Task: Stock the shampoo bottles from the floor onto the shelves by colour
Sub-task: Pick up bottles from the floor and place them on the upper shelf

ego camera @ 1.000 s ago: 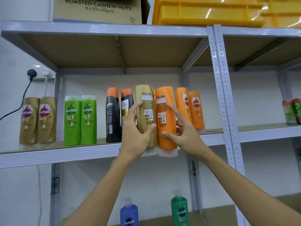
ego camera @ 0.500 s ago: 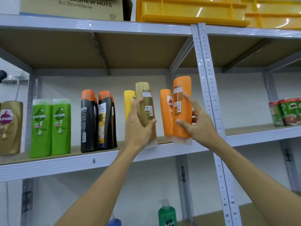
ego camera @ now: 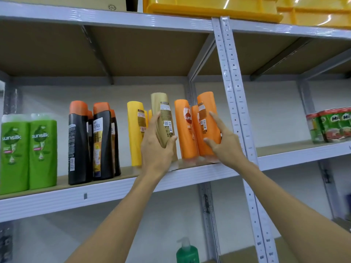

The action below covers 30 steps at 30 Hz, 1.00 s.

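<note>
Grey slotted-steel racking with brown board shelves fills the white-walled room, its perforated double upright standing just right of the work; yellow plastic bins sit on the tier above, and red-and-green tins on the neighbouring bay. Along the middle shelf the tall plastic bottles stand in colour groups: green ones at the left, black ones with orange caps, yellow ones, then orange ones. At the right end of that row, the orange shampoo bottle with its barcode label facing out stands on the shelf beside its fellows, the right hand at its side with fingers spread and mostly straight, touching rather than clasping. The left hand wraps the lower body of a gold-brown shampoo bottle, upright just in front of the yellow group. These bottles look smooth, stiff and moderately heavy, likely slippery; a grip around the waist seems safest, since they are narrow-footed and would topple easily.
</note>
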Available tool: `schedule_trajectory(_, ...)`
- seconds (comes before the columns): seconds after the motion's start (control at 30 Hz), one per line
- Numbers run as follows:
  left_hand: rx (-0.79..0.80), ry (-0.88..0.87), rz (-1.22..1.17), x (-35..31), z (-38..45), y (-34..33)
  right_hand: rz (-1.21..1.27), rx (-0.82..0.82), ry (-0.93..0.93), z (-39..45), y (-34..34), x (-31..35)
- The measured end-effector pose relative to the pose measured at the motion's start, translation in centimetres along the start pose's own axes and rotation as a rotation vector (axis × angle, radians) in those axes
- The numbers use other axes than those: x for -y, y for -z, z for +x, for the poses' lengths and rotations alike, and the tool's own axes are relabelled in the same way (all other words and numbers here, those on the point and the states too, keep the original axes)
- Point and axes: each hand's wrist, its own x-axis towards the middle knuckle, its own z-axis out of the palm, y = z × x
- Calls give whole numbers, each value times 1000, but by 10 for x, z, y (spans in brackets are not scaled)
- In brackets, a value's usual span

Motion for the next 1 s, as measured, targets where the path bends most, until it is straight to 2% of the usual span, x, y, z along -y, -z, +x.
schedule_trajectory(0.23,84,1,75,16,-21,-7,-21,-92,-38,-11,-22,-20)
schedule_trajectory(0.57,170,-11,190,20,-37,-1,-196,-119,-124,-21,-41,-28)
schedule_trajectory(0.77,255,13,194,21,-41,8,-158,-98,-119,-25,-42,-35)
schedule_trajectory(1.0,291,-13,222,24,-42,12,-160,-164,-119,-27,-49,-40)
